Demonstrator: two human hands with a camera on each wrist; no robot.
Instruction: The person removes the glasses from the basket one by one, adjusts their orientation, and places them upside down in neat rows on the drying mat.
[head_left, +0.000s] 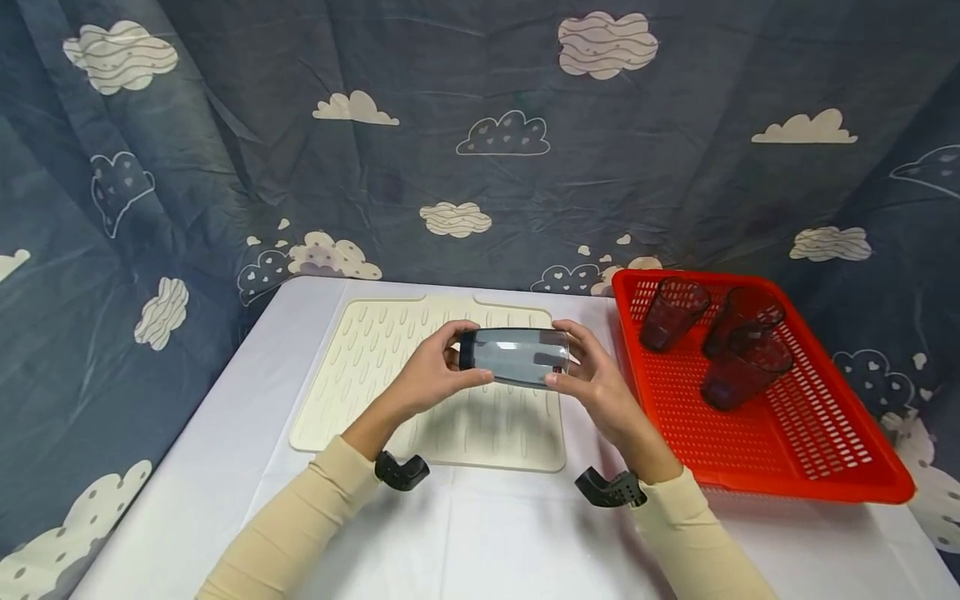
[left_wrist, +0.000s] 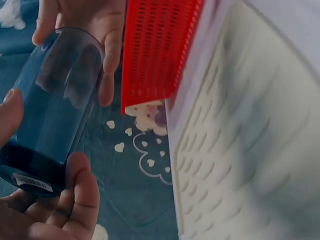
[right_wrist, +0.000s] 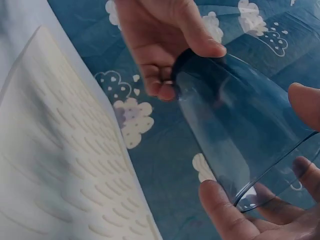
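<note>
White table (head_left: 495, 533) bears red basket (head_left: 697, 442), right of cream mat (head_left: 360, 400), three tinted glasses (head_left: 746, 371) inside basket. Left hand (head_left: 429, 373) and right hand (head_left: 602, 385) pinch opposite ends of blue-grey tumbler (head_left: 513, 358), held between them above mat's right half. Tumbler sideways, long axis roughly along mat's far edge: base at left hand, rim at right; neither nearer.

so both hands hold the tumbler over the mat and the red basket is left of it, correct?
Wrong side: the head view shows the red basket to the right of the mat. The left hand and right hand do hold the tumbler above it.
</note>
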